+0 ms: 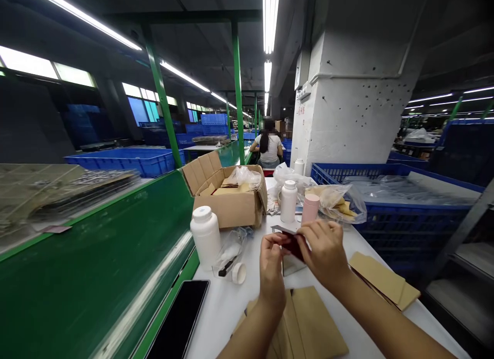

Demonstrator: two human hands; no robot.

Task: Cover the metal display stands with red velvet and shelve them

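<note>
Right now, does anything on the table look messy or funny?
A bit. The brown papers right of the right hand lie crooked, their edges not lined up. A small white cup near the big bottle seems tipped onto its side, since its round opening faces outward. I see no spill.

Factory workshop floor indicated. Long green conveyor-like belt (pixel 96 256) laid alongside white tabletop (pixel 219 307); belt framed by green posts (pixel 237 91). Blue plastic crates (pixel 214 123) stacked beyond; large blue bin (pixel 386 235), filled with clear plastic, placed at right. Fluorescent tubes (pixel 271 19) mounted overhead in long rows. Pale pillar (pixel 358 112) pocked by holes. Co-worker (pixel 269 148) seated farther along, back turned.
</note>
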